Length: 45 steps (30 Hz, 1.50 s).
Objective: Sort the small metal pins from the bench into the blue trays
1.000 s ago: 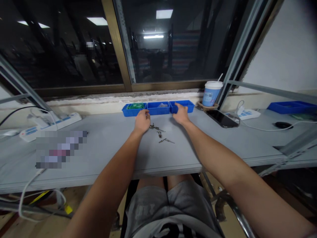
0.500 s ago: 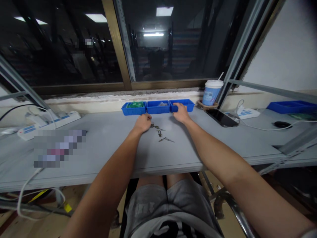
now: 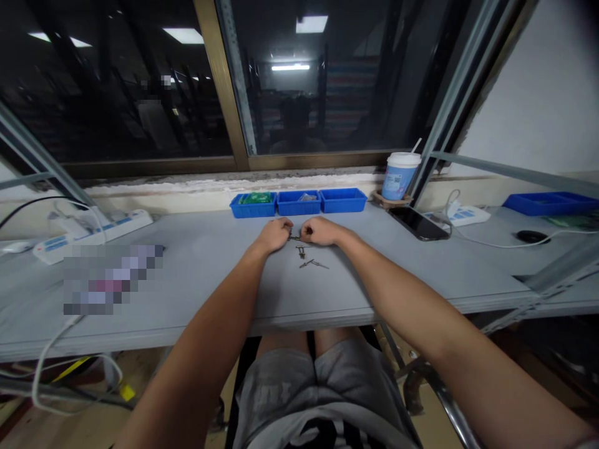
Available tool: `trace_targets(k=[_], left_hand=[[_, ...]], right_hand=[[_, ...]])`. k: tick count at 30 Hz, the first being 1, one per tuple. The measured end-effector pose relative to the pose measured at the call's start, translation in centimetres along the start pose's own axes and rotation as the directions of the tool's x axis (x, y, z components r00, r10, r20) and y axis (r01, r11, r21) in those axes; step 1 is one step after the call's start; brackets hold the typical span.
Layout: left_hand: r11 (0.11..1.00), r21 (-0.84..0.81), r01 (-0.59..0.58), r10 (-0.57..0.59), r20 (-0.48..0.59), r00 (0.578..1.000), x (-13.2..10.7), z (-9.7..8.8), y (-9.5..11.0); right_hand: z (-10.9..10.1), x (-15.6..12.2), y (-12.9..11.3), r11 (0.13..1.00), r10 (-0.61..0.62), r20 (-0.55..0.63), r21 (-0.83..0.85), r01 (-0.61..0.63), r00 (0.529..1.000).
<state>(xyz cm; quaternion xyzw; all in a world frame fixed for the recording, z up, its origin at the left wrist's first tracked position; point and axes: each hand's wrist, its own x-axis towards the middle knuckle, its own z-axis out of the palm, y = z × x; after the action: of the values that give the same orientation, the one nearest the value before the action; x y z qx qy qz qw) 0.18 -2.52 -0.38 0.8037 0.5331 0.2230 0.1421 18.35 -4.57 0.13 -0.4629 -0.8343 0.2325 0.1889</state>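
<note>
The left hand (image 3: 275, 236) and right hand (image 3: 322, 231) sit near each other over the table (image 3: 224, 287), fingers curled, at the far end of a small scatter of metal parts (image 3: 302, 252); whether either hand grips a part, I cannot tell. The nearer parts lie loose on the table. Beyond the hands, three blue bins (image 3: 299, 208) stand in a row, the left holding a green packet (image 3: 258, 197). Off to the right, a phone (image 3: 418, 224) lies near a lidded cup (image 3: 399, 181).
</note>
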Motion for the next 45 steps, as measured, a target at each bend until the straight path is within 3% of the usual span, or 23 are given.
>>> trace_targets(k=[6,12,16,27,34,38,42,45], left_hand=[[0.996,-0.087,-0.028,0.028,0.006,1.0,-0.2,0.0,0.2],[0.971,-0.123,-0.207,0.188,-0.149,0.971,-0.4,0.0,0.4],[0.943,-0.186,-0.276,0.245,-0.176,0.953,-0.4,0.2,0.6],[0.967,-0.091,-0.237,0.207,-0.255,0.945,-0.1,0.5,1.0],[0.986,0.008,-0.165,0.161,-0.258,0.953,0.0,0.4,0.7],[0.995,0.012,-0.102,0.102,-0.27,0.957,0.1,0.4,0.4],[1.0,-0.001,-0.004,0.003,-0.352,0.936,0.5,0.3,-0.4],[0.999,0.014,0.043,-0.036,-0.341,0.939,0.8,0.3,-1.1]], right_hand=[[0.0,0.2,0.8,0.999,-0.002,-0.035,-0.046,0.001,0.999],[0.0,0.6,1.4,0.982,0.008,-0.255,0.183,0.04,0.967],[0.2,1.1,2.0,0.945,0.005,-0.331,0.31,0.103,0.944],[1.1,1.9,1.3,0.909,0.09,-0.472,0.399,0.122,0.877],[0.9,1.8,1.4,0.87,0.035,-0.494,0.443,0.217,0.869],[0.8,1.7,1.7,0.893,0.078,-0.503,0.418,0.163,0.861],[0.2,1.5,2.8,0.97,0.18,-0.619,0.241,-0.034,0.765],[-0.5,1.2,4.3,0.969,0.241,-0.674,0.126,-0.213,0.698]])
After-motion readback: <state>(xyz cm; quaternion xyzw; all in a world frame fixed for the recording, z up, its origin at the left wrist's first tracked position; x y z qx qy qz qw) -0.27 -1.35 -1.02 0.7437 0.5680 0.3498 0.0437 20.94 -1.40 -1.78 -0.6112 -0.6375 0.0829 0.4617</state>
